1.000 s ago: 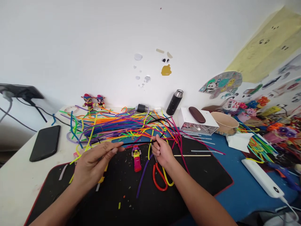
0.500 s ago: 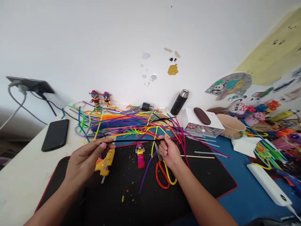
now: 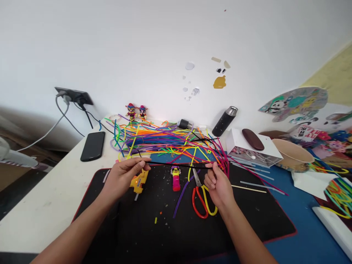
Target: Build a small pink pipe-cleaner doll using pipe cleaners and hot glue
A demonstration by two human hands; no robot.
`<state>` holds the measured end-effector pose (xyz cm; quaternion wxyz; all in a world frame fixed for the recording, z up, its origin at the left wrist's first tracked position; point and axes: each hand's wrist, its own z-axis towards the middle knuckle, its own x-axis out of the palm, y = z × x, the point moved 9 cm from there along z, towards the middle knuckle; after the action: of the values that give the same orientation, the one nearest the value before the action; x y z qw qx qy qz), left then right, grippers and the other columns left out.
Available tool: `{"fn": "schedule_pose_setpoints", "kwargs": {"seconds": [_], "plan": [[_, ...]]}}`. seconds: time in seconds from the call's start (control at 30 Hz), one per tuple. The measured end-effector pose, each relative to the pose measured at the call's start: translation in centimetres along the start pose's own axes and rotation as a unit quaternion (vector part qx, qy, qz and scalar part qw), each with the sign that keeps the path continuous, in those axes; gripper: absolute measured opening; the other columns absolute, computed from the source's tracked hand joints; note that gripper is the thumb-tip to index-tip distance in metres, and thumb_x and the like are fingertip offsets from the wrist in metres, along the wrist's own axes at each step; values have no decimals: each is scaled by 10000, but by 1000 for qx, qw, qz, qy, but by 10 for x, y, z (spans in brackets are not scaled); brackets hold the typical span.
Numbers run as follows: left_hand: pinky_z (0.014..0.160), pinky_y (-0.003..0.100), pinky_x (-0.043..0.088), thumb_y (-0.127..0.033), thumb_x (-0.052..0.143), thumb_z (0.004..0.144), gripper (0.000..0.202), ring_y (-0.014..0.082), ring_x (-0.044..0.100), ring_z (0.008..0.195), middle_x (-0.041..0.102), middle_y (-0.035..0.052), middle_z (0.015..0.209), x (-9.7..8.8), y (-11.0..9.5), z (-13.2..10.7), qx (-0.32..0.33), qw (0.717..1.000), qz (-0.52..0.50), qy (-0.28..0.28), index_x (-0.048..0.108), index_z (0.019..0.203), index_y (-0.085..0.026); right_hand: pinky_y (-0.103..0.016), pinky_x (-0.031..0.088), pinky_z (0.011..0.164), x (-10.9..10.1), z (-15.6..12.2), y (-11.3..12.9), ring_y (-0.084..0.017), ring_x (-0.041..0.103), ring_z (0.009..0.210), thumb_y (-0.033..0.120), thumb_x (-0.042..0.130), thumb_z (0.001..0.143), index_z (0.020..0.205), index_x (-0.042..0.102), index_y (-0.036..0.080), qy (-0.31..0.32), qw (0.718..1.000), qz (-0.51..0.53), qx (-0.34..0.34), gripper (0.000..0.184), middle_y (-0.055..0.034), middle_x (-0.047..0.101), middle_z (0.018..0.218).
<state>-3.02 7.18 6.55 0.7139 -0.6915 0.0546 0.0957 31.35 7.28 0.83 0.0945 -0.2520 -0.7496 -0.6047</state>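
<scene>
L hand (image 3: pixel 122 178) & R hand (image 3: pixel 217 182) pinch black pipe cleaner (image 3: pixel 176 165) taut.

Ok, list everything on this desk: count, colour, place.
mat: one, black with red edge, front of desk
black stem: one, black, stretched above mat
stems: many, mixed colours, piled behind mat
glue gun: one, yellow, on mat, left
figure: one, pink and yellow, mid mat
scissors: one, red handle, right of figure
phone: one, black, left on desk
flask: one, black, back by wall
dolls: two, red and purple, back by wall
box: one, white, right of stems
bowl: one, tan, right of box
left hand: pinches black stem's left end
right hand: pinches its right end
</scene>
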Motion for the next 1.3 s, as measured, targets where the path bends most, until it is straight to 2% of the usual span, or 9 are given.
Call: {"fn": "schedule_pose_setpoints", "kwargs": {"seconds": [0.23, 0.4, 0.5, 0.67, 0.8, 0.93, 1.03, 1.17, 1.3], "plan": [[720, 305, 565, -555, 799, 863, 380, 221, 723, 796, 833, 92, 849, 1, 2, -2, -12, 998, -60, -9, 873, 1003, -210, -210, 155, 397, -17, -6, -3, -40, 233, 383, 588, 919, 756, 924, 770, 156, -15, 1000, 18, 19, 487, 117, 337, 486], [735, 318, 571, -552, 781, 884, 397, 228, 728, 815, 840, 91, 905, -10, 8, 0, -24, 994, -77, -72, 857, 1053, -201, -222, 159, 406, -17, -16, 11, -48, 220, 389, 617, 869, 806, 927, 772, 172, -20, 1000, 3, -14, 470, 113, 327, 503], [810, 348, 589, -563, 799, 863, 431, 259, 754, 895, 849, 99, 935, -5, 6, -1, -26, 996, -58, -70, 855, 1086, -198, -238, 170, 420, -4, -28, 19, -57, 251, 399, 627, 828, 849, 914, 775, 163, -1, 998, -45, -43, 472, 97, 350, 506], [751, 326, 578, -559, 813, 852, 445, 246, 747, 840, 850, 111, 906, 16, 3, -6, -28, 996, -78, -29, 861, 1081, -181, -257, 242, 443, 38, -49, 29, -90, 355, 413, 626, 751, 923, 943, 783, 184, 88, 981, -145, -95, 444, 67, 424, 515], [717, 310, 562, -530, 815, 862, 400, 233, 744, 798, 849, 107, 879, 38, -1, -15, -40, 994, -95, 23, 870, 1055, -184, -283, 334, 487, 71, -58, 38, -134, 445, 469, 614, 734, 929, 974, 807, 203, 146, 956, -217, -134, 419, 42, 480, 539], [724, 313, 569, -513, 798, 884, 375, 237, 756, 794, 850, 108, 870, 62, -8, -28, -54, 988, -116, 84, 873, 1043, -182, -297, 393, 555, 96, -65, 49, -157, 512, 561, 468, 738, 949, 1004, 833, 238, 172, 916, -296, -207, 254, 10, 573, 637], [710, 314, 574, -509, 808, 867, 364, 235, 756, 763, 842, 104, 822, 72, -12, -38, -63, 981, -154, 98, 878, 1005, -179, -297, 416, 576, 104, -67, 46, -169, 550, 608, 401, 760, 938, 1058, 839, 263, 195, 888, -344, -236, 199, -12, 643, 724], [680, 308, 563, -479, 802, 873, 335, 225, 740, 738, 834, 102, 799, 76, -12, -47, -72, 975, -186, 96, 879, 1000, -179, -302, 451, 616, 106, -69, 25, -180, 595, 656, 413, 761, 953, 1140, 822, 287, 235, 858, -395, -227, 233, -26, 684, 803], [675, 283, 553, -457, 811, 879, 308, 199, 722, 732, 836, 98, 820, 78, -5, -50, -85, 971, -198, 102, 880, 1008, -187, -318, 467, 682, 101, -71, 7, -193, 633, 685, 399, 710, 992, 996, 828, 281, 244, 849, -418, -210, 167, -27, 735, 792]]}}
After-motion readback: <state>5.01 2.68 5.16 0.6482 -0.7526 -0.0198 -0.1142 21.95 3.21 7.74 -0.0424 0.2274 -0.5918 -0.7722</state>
